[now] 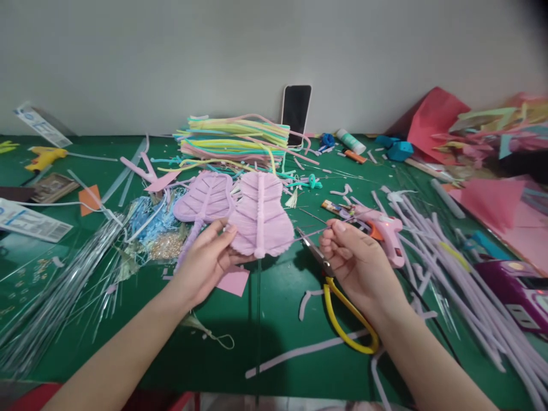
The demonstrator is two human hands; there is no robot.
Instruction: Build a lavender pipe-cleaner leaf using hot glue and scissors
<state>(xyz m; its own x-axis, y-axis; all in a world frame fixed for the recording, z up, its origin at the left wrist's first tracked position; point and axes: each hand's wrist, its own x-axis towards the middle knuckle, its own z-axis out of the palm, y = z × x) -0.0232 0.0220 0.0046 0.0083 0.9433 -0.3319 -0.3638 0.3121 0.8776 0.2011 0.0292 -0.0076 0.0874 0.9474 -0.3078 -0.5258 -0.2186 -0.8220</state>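
In the left hand (209, 254) is a pipe-cleaner leaf (250, 214), with another leaf (197, 197) just beyond it. Left of that hand lie tassels (148, 216), then wires (71, 291). Scissors (328, 275) sit partly beneath the right hand (359, 260), a glue gun (390, 233) just beyond it, loose pipe cleaners (468, 291) to its right. Past both hands, a phone (296, 109) stands behind a pipe-cleaner bundle (233, 138).

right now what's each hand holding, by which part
Left hand: fuzzy lilac leaf shape, by its lower left edge. Right hand: thin lilac strand, pinched right of it.
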